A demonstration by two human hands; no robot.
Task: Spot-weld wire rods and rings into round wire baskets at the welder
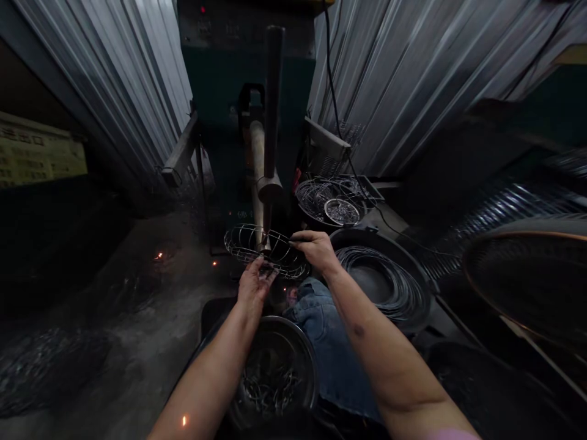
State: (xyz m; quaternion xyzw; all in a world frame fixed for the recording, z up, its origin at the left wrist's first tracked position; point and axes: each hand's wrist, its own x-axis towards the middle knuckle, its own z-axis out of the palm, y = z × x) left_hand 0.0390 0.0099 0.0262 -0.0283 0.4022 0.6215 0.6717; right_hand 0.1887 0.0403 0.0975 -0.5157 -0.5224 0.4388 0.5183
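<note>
Concrete floor (137, 293) left of your steel basin (275, 373), dusty grey. Dark heap of wire scraps (46, 366) on it, well left of basin; sparks (159, 256) lying nearer. Right of basin, black pan (403, 287) holding coiled wire (380, 284); beyond it, second pan (321, 214) holding wire cages (330, 198).

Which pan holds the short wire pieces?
The round metal basin at the bottom of the view; the black pan to its right holds coiled wire rings.

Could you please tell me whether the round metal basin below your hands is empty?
It is not empty: the round dark metal basin holds a heap of thin bent wire pieces at its bottom.
</note>
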